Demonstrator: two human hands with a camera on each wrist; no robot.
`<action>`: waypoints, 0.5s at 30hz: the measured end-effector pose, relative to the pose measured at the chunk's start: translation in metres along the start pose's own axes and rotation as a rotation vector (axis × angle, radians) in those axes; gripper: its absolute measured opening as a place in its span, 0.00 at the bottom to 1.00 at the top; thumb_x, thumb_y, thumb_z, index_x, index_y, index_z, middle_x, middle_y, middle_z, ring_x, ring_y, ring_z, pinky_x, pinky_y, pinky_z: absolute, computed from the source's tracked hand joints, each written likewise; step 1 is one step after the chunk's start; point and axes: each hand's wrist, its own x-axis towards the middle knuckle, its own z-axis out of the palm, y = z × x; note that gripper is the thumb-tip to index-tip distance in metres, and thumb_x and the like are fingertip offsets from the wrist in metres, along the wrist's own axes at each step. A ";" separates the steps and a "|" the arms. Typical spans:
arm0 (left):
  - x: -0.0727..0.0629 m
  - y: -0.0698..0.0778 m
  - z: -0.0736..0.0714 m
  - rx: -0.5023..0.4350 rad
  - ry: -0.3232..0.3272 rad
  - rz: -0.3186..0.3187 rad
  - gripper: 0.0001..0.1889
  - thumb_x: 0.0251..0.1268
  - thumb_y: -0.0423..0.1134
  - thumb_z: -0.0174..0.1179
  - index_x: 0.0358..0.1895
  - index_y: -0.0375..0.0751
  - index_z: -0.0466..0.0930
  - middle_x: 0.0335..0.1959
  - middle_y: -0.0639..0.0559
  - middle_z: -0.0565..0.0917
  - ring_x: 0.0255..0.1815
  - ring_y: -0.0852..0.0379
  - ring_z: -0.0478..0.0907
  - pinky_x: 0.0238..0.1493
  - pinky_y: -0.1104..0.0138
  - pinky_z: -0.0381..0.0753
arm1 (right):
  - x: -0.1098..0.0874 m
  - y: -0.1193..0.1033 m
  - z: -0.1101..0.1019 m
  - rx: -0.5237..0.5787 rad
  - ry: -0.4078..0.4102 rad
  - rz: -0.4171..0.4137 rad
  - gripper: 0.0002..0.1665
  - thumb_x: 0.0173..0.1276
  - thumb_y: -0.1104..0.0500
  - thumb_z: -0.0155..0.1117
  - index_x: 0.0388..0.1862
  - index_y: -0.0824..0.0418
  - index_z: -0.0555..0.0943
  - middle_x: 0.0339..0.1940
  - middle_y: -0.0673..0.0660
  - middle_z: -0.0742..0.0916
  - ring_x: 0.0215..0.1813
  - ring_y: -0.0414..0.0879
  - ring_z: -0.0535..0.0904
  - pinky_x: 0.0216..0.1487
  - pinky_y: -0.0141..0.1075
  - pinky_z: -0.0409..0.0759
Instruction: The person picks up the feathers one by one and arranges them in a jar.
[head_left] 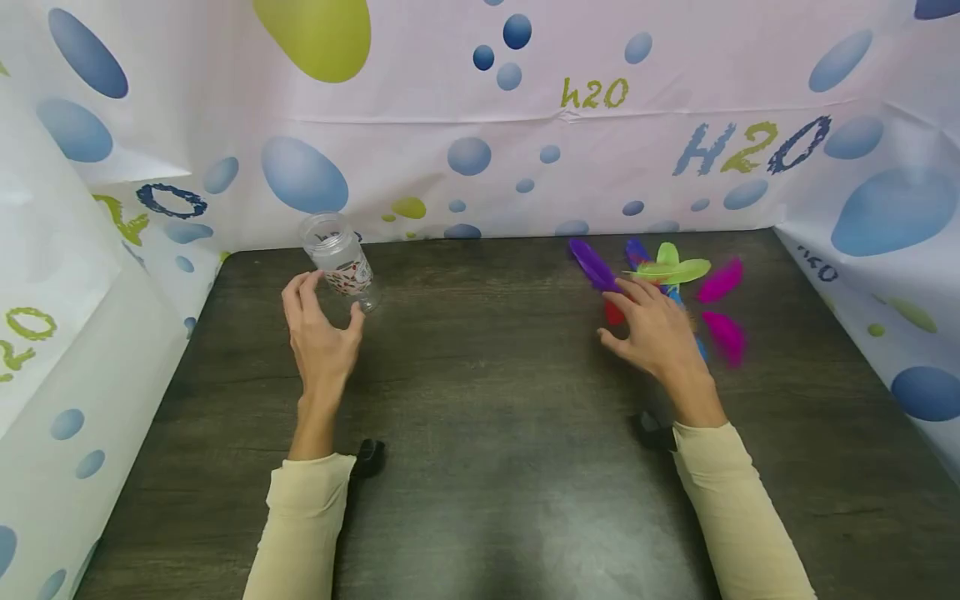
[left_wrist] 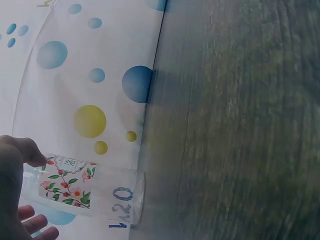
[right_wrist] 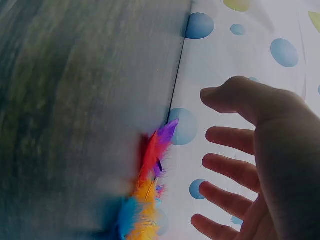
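Note:
A clear jar (head_left: 336, 250) stands upright near the table's back left edge, its mouth uncovered. In the left wrist view its label (left_wrist: 65, 186) shows pink flowers and green leaves. My left hand (head_left: 321, 337) is right at the jar's near side, thumb and fingers spread apart around it without closing. Over a loose group of feathers at the back right hovers my right hand (head_left: 660, 333), fingers spread and holding nothing. Around it lie a purple feather (head_left: 592, 265), green feathers (head_left: 678, 272) and magenta feathers (head_left: 722, 281). An orange feather (right_wrist: 145, 200) and a red feather (right_wrist: 152, 155) show in the right wrist view.
The dark wooden table (head_left: 480, 375) is bounded at the back and sides by a white sheet (head_left: 420, 92) printed with blue and green drops. Dark wrist straps (head_left: 369, 458) show by the cream sleeves (head_left: 307, 517).

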 end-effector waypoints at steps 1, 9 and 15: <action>0.000 -0.001 0.001 -0.014 0.002 -0.018 0.30 0.61 0.27 0.68 0.68 0.27 0.71 0.66 0.30 0.69 0.68 0.35 0.69 0.65 0.42 0.74 | 0.000 0.000 0.000 -0.002 0.003 -0.002 0.37 0.66 0.51 0.72 0.70 0.67 0.77 0.76 0.69 0.73 0.78 0.67 0.62 0.72 0.69 0.64; 0.013 -0.009 0.007 -0.201 -0.017 -0.157 0.39 0.62 0.29 0.68 0.75 0.28 0.60 0.68 0.28 0.67 0.72 0.37 0.64 0.70 0.43 0.69 | -0.001 0.002 0.000 0.020 0.005 -0.001 0.35 0.67 0.53 0.72 0.68 0.68 0.78 0.75 0.70 0.73 0.78 0.68 0.62 0.74 0.68 0.62; 0.023 -0.012 0.009 -0.263 -0.022 -0.232 0.43 0.62 0.33 0.72 0.77 0.31 0.58 0.74 0.33 0.65 0.76 0.42 0.63 0.75 0.47 0.66 | -0.002 0.003 -0.001 0.021 0.028 -0.008 0.33 0.66 0.54 0.72 0.66 0.69 0.79 0.74 0.70 0.74 0.77 0.68 0.63 0.73 0.68 0.64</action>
